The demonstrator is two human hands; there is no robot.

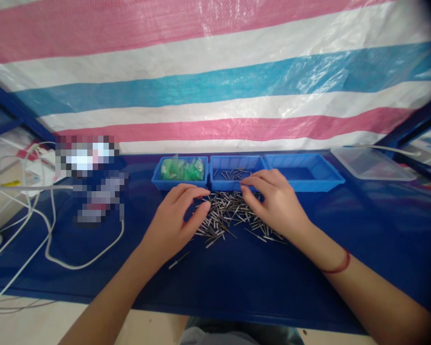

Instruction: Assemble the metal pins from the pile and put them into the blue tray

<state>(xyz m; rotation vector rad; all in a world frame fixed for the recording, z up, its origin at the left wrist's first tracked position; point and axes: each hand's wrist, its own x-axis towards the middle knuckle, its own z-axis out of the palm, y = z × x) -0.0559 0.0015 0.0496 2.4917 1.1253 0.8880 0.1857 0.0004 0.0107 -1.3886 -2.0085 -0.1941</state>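
Observation:
A heap of thin metal rivets point(230, 211) lies on the blue table point(237, 278) in front of three blue bins. My left hand point(179, 218) rests at the heap's left edge, its thumb and fingers apart with nothing visible between them. Over the right side of the heap is my right hand point(275, 199), fingers apart, fingertips near the front rim of the middle bin point(237, 184). Some rivets lie inside that bin. A single rivet point(178, 260) sits apart, below my left hand.
Green plastic packets point(182, 168) fill the left bin point(179, 184). The right bin point(305, 184) stands beside the middle one, with a clear plastic lid point(373, 165) farther right. White cables point(82, 264) cross the table's left side. A striped sheet point(215, 86) hangs behind.

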